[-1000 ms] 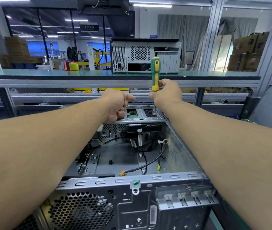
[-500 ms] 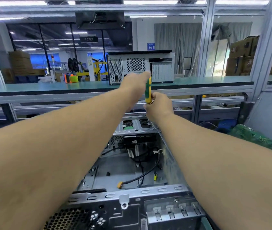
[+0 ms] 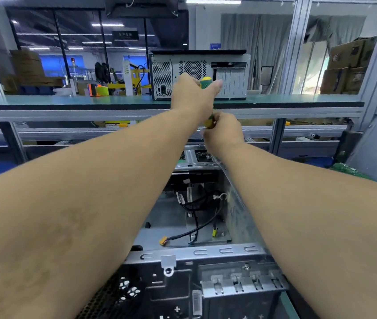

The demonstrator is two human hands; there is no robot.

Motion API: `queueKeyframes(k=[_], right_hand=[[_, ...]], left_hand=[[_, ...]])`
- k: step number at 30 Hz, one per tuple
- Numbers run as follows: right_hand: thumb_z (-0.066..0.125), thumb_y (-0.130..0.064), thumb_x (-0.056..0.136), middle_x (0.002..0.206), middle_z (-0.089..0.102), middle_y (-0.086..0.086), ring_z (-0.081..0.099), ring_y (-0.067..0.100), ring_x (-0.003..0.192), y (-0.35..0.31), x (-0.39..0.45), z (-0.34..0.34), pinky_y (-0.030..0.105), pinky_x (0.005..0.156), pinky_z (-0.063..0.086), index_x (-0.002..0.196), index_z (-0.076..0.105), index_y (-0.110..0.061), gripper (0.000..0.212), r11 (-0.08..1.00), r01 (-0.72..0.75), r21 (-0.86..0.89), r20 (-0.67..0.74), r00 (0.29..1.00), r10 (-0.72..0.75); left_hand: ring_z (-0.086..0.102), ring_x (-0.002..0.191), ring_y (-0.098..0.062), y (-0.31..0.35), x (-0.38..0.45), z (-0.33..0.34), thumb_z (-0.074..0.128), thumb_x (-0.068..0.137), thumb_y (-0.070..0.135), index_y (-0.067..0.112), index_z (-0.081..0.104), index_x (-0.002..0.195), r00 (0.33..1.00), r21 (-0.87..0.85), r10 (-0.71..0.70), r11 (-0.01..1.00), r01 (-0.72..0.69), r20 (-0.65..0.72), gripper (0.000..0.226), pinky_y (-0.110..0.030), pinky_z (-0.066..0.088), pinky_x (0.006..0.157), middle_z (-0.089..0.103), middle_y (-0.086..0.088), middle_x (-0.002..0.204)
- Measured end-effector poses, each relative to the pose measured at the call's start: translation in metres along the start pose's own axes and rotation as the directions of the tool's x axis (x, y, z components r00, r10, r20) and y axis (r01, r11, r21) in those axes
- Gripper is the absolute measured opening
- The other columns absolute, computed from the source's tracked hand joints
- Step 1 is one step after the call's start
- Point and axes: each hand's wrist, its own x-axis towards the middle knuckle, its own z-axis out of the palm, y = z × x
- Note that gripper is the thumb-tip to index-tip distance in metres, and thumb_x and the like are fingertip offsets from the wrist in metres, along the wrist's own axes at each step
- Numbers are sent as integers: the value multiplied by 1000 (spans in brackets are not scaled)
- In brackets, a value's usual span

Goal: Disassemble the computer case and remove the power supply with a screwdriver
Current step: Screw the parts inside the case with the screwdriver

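An open metal computer case (image 3: 196, 252) lies in front of me, its rear panel nearest and loose black cables (image 3: 196, 229) inside. A green and yellow screwdriver (image 3: 208, 122) stands upright over the drive cage (image 3: 192, 157) at the case's far end. My left hand (image 3: 193, 95) grips the top of the screwdriver's handle. My right hand (image 3: 223, 132) holds the lower part of the handle just below. The screwdriver's tip is hidden behind my right hand.
A second computer case (image 3: 229, 74) stands on the green shelf (image 3: 68, 101) behind my hands. Aluminium frame rails cross under the shelf. A green circuit board (image 3: 348, 169) lies at the right. Cardboard boxes (image 3: 351, 65) are stacked far right.
My left hand rose from the drive cage and took the top of the screwdriver handle. My right hand stayed on the lower handle. The view tilted upward a little.
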Motion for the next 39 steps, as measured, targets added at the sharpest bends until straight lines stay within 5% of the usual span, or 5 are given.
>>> queueKeyframes(k=[6, 16, 24, 36, 39], right_hand=[[65, -10, 88, 75, 66, -5, 59, 17, 68, -6, -7, -7, 23, 53, 38, 82, 66, -24, 15, 999, -30, -19, 16, 999, 30], [78, -32, 88, 98, 69, 8, 61, 30, 91, -17, -18, -12, 33, 66, 46, 99, 66, -14, 24, 962, -200, -186, -81, 979, 188], [72, -34, 93, 99, 68, 9, 57, 29, 85, -14, -18, -14, 29, 66, 40, 102, 68, -12, 24, 966, -194, -171, -73, 980, 184], [73, -31, 93, 79, 61, 2, 61, 28, 82, -12, -20, -14, 27, 55, 37, 88, 67, -17, 16, 980, -116, -162, -25, 993, 113], [79, -35, 89, 89, 68, 5, 64, 28, 88, -13, -21, -13, 31, 66, 49, 97, 72, -16, 22, 976, -116, -184, 0, 993, 118]], left_hand=[[50, 71, -18, -7, -3, -7, 55, 101, 46, 13, 59, 92, 985, 10, 112, 993, -114, 132, 35, -40, 49, 70, 55, 1, 78], [57, 80, -17, 1, -10, -6, 69, 89, 58, 16, 57, 104, 996, 82, 63, 994, -68, 61, 47, -38, 51, 72, 59, 2, 89], [60, 78, -23, 5, -14, -12, 56, 102, 32, 5, 70, 95, 984, 10, 84, 996, -86, 156, 31, -49, 57, 84, 69, -11, 88], [57, 73, -20, -1, -10, -16, 66, 96, 46, 9, 64, 94, 989, -64, 13, 998, -4, 147, 37, -50, 60, 83, 60, -4, 81], [54, 75, -18, -5, -8, -17, 76, 86, 53, 24, 45, 85, 995, -51, -17, 998, 22, 99, 43, -46, 58, 80, 54, 1, 83]])
